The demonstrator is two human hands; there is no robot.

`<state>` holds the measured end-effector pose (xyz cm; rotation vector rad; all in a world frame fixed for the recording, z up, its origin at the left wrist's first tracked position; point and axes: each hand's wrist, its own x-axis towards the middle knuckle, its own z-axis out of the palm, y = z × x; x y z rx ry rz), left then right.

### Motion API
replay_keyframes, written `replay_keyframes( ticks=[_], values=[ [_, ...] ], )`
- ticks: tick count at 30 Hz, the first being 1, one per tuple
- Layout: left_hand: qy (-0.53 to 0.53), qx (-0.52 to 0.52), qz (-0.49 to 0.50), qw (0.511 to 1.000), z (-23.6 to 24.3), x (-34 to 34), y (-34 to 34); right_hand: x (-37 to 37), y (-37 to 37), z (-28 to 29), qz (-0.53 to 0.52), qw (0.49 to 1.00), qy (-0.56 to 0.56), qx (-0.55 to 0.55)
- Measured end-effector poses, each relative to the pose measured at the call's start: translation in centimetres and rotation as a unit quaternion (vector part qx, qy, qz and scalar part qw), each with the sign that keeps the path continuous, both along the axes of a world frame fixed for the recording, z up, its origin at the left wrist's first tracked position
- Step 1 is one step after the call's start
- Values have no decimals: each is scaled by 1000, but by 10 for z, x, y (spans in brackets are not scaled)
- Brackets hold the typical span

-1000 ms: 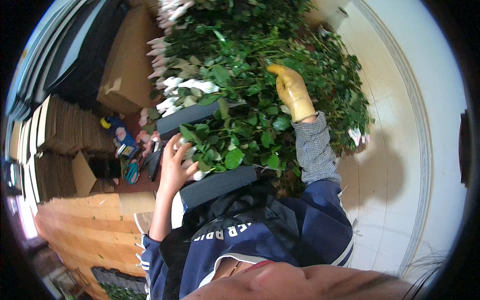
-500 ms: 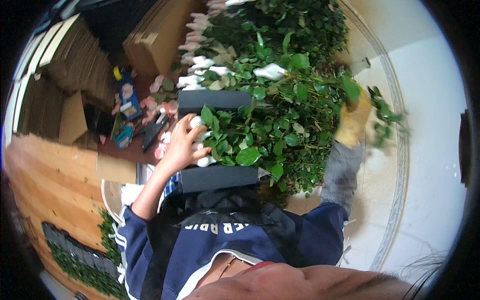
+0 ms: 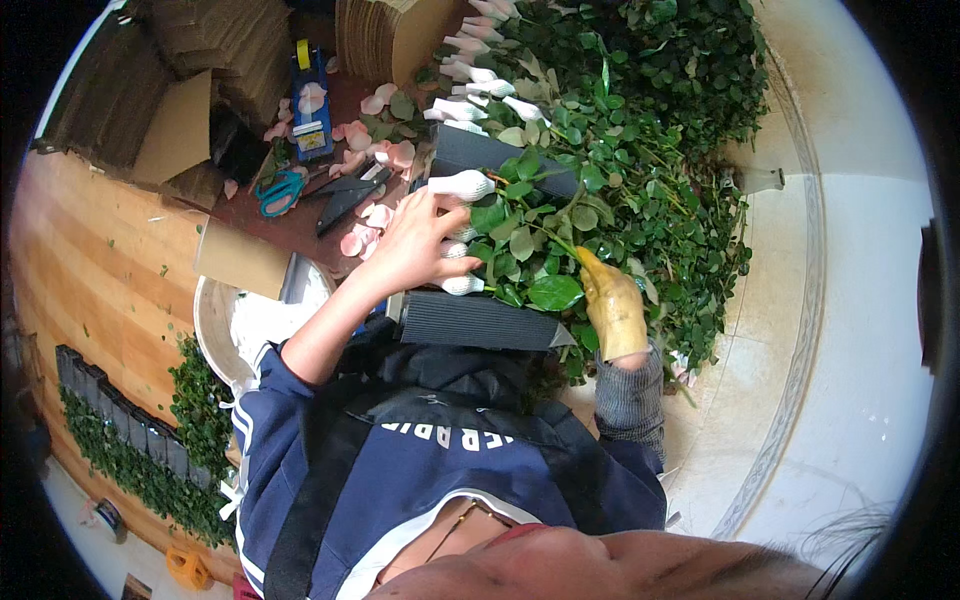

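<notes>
White-netted rose buds (image 3: 462, 185) lie with their leafy stems between two dark ridged boards. My bare left hand (image 3: 425, 240) rests over the bud row with fingers spread; its upper fingers touch the topmost bud. On my right hand (image 3: 612, 305) is a yellow glove, its thumb and fingers pinched on a rose stem (image 3: 562, 243). That stem slants up-left through the leaves toward the topmost bud. The near ridged board (image 3: 480, 320) lies just below my left hand, and the far ridged board (image 3: 500, 160) sits above it.
Beyond the boards are more netted roses (image 3: 485, 88) and a heap of leafy stems (image 3: 660, 60). Teal-handled scissors (image 3: 280, 192), a black stapler-like tool (image 3: 350, 200), a blue tape dispenser (image 3: 311, 110) and pink petals (image 3: 350, 160) lie left. Cardboard stacks (image 3: 210, 60) stand behind.
My right hand has come inward from the far right edge of the foliage, now holding a stem. A netted rose now lies on top by my left fingers. The whole view has shifted.
</notes>
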<state>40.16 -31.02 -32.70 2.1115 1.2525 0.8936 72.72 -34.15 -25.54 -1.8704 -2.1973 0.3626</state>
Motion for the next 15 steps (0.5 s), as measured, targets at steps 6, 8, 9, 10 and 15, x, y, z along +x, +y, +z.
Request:
replay_keyframes(
  ticks=[6,8,9,10,15],
  values=[
    [33,19,-18,999,10,2,3,32,17,-86,23,981,-159,109],
    [30,66,-25,997,16,4,6,55,24,-135,-10,996,-71,46],
    [29,87,-29,995,19,5,8,52,26,-131,-8,994,-107,10],
    [61,91,-35,993,18,4,13,21,32,-88,48,942,-328,-51],
    [-41,47,-86,994,9,-12,13,44,18,-35,26,999,-30,-37]
  ],
)
